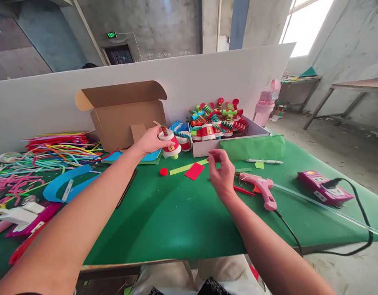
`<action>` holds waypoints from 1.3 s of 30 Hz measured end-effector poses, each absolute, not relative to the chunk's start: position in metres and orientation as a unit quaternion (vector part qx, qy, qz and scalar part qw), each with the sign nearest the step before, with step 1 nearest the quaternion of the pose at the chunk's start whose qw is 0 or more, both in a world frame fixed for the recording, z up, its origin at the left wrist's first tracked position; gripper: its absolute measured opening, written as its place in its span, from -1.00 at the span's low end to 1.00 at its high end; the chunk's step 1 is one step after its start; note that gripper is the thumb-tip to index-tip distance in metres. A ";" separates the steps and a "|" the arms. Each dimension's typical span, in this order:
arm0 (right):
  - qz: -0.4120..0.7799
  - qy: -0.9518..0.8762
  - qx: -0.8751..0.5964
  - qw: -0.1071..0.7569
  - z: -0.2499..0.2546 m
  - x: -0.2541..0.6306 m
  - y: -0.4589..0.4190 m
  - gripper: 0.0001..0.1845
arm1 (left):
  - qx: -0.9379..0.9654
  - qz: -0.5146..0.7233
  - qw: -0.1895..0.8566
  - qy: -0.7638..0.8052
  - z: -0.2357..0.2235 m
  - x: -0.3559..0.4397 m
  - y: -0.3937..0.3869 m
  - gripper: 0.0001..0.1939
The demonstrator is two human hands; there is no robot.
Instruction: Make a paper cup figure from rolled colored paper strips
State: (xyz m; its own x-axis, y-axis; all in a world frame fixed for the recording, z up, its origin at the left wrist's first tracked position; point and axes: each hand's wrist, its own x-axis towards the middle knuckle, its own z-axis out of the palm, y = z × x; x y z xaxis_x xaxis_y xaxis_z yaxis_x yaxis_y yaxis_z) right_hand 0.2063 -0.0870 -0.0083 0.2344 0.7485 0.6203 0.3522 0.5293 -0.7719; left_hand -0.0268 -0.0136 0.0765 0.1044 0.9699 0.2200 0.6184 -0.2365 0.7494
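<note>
My left hand (152, 140) grips a paper cup craft (171, 144), red and white with folded-paper springs and a light green piece at its lower end. The craft is tilted and held above the table, beside another paper cup (184, 141) standing behind it. My right hand (221, 170) is curled with fingertips close together, in front of the white box; whatever they may pinch is hidden or too small to name. Near it lie a red paper piece (194, 171), a yellow-green paper strip (184, 167) and a small red disc (163, 172). Right of it rests a pink glue gun (260, 186).
A white box (204, 150) full of paper crafts stands at the back, with an open cardboard box (115, 127) to its left. Pipe cleaners (59, 147) heap at left. A pink bottle (264, 108), a pen (264, 161) and a purple power strip (324, 188) with a cable are at right.
</note>
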 end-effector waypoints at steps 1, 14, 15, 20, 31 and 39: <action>0.158 -0.605 -0.461 0.630 -0.010 0.206 -0.088 -0.86 | 0.706 0.343 0.239 0.571 0.072 -0.026 -0.006 -0.44; 0.151 -0.630 -0.455 0.611 -0.015 0.202 -0.093 -0.84 | 0.724 0.265 0.220 0.598 0.036 -0.017 0.018 -0.53; 0.150 -0.629 -0.454 0.613 -0.015 0.202 -0.093 -0.83 | 0.724 0.266 0.223 0.596 0.036 -0.017 0.018 -0.53; 0.146 -0.626 -0.452 0.619 -0.013 0.202 -0.093 -0.82 | 0.723 0.265 0.238 0.592 0.035 -0.017 0.014 -0.44; 0.168 -0.630 -0.451 0.609 -0.010 0.204 -0.093 -0.79 | 0.706 0.314 0.254 0.581 0.048 -0.038 0.005 0.13; 0.246 -0.693 -0.426 0.527 -0.019 0.195 -0.092 -0.77 | 0.704 0.433 0.054 0.560 0.021 0.010 -0.081 -0.60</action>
State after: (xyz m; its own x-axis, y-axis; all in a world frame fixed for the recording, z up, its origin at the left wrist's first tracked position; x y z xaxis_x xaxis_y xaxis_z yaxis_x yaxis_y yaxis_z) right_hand 0.1955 -0.0921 -0.0194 -0.0805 0.8501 0.5205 0.3306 0.5154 -0.7906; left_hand 0.0095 -0.0811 0.0213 -0.0023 0.8358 0.5490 0.7415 -0.3669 0.5617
